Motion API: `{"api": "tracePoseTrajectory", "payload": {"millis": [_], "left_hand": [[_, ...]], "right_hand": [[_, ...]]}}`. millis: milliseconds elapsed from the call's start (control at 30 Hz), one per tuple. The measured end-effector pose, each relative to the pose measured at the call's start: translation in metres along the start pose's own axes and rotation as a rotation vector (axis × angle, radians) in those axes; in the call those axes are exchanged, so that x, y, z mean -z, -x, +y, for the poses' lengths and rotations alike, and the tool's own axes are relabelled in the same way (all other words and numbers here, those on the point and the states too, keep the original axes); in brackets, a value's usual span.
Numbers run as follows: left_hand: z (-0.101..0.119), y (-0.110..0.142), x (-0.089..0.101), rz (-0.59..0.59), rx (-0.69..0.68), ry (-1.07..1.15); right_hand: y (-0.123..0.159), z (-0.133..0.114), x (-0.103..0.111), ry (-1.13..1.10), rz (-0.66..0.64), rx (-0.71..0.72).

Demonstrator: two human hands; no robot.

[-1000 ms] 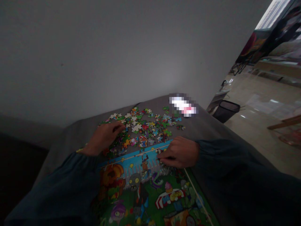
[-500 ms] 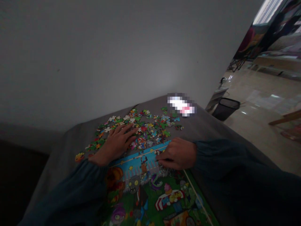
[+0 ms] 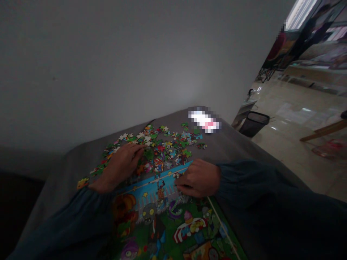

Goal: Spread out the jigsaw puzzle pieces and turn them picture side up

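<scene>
My left hand (image 3: 120, 164) is over the left part of a heap of loose jigsaw pieces (image 3: 165, 144). Its fingers are drawn together and bent downward, and whatever lies under the fingertips is hidden. Over the upper right of a colourful cartoon jigsaw board (image 3: 159, 227), my right hand (image 3: 202, 178) is closed in a pinch. A small puzzle piece (image 3: 178, 175) shows at its fingertips, partly covered by them. The board has a blue strip along its top, with zombies, a pumpkin and a striped food stall below.
A grey cloth (image 3: 230, 148) covers the table, which stands against a pale wall (image 3: 121, 65). A blurred-out bright object (image 3: 204, 121) lies at the far right corner. On the floor beyond is a dark bin (image 3: 255, 124), with a wooden leg (image 3: 325, 130) farther right.
My left hand has gone from spread fingers on the pieces to fingers drawn together, and shifted left. My right hand keeps its pinch at the board. The view has turned slightly right.
</scene>
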State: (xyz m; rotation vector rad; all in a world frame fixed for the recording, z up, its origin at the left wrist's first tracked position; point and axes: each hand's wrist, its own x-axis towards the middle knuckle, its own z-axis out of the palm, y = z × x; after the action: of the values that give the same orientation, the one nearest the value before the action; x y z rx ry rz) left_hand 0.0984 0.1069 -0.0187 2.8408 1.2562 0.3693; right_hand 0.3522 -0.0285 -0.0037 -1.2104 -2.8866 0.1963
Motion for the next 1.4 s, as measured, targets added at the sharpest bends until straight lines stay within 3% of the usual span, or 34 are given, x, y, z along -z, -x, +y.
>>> {"api": "tracePoseTrajectory", "payload": {"millis": [100,233,433,600,867,1000,1133,1233,1400], "left_hand": [[-0.013,0.001,0.001,-0.054,0.015,-0.010],[-0.021,-0.005,0.009,-0.039,0.012,0.001],[-0.002,-0.051,0.016,-0.168,-0.025,-0.019],[0.005,-0.081,0.017,-0.171,-0.002,-0.008],[-0.006,-0.080,0.019,-0.197,0.012,0.029],[-0.011,-0.083,0.010,-0.243,0.020,0.009],[-0.016,-0.083,0.002,-0.280,0.020,-0.002],[-0.021,-0.082,-0.001,-0.298,0.020,0.014],[-0.025,-0.085,-0.003,-0.336,0.002,0.062]], "right_hand": [[-0.003,-0.006,-0.004,0.034,0.020,-0.027],[-0.006,-0.008,-0.010,0.046,0.071,-0.024],[-0.006,-0.009,-0.010,0.044,0.071,-0.027],[-0.007,-0.010,-0.008,0.026,0.081,-0.043],[0.005,0.012,0.004,-0.040,0.018,-0.042],[0.007,0.006,0.007,-0.014,-0.023,-0.055],[0.007,-0.002,0.007,-0.100,-0.055,0.052],[0.008,0.001,0.008,-0.170,-0.077,0.110],[0.008,0.010,0.010,-0.160,-0.059,0.087]]}}
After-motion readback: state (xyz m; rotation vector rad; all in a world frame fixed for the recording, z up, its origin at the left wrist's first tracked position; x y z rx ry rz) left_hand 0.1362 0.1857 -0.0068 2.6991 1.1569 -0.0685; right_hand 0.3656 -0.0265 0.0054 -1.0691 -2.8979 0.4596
